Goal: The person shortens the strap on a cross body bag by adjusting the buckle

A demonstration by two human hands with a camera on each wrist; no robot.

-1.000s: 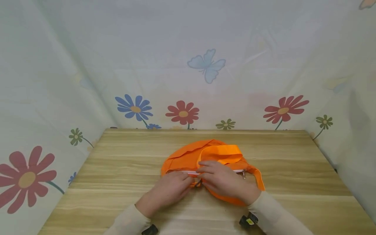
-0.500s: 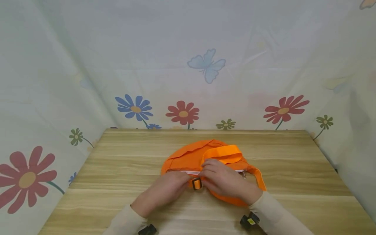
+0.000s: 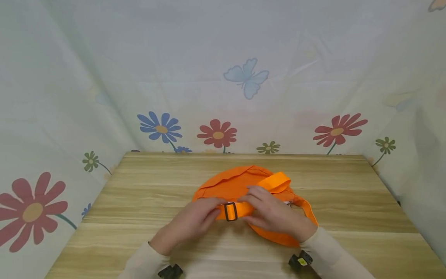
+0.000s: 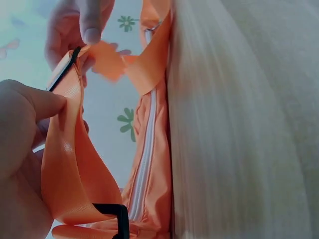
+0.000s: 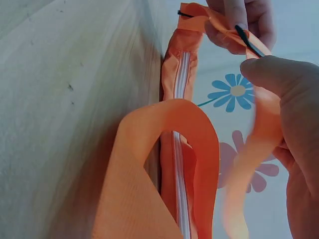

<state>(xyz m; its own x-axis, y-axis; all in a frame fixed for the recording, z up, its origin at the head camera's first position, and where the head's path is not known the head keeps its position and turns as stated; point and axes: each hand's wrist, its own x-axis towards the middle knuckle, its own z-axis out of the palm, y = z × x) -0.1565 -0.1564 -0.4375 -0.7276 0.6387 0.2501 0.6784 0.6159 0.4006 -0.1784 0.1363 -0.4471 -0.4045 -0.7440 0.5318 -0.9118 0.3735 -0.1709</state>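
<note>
An orange fabric bag (image 3: 230,182) with a white zipper (image 4: 145,162) lies on the wooden table. Raised above its near side is the bag's orange strap (image 3: 245,210), threaded through a black slide buckle (image 3: 230,212). My left hand (image 3: 189,220) pinches the strap left of the buckle, thumb toward me. On the other side my right hand (image 3: 275,212) pinches the strap close to the buckle. A second black buckle (image 4: 119,216) shows low in the left wrist view, near the bag's end. Loose strap (image 5: 169,114) loops in front of the zipper in the right wrist view.
The wooden tabletop (image 3: 146,182) reaches to a pale cloth backdrop (image 3: 195,77) printed with flowers and a butterfly. It hangs behind the table and along both sides. Each wrist carries a small black camera (image 3: 299,260).
Both hands have lifted the strap and its buckle off the bag's near edge. My left hand has drawn slightly left, and the buckle now faces up in plain view between the hands.
</note>
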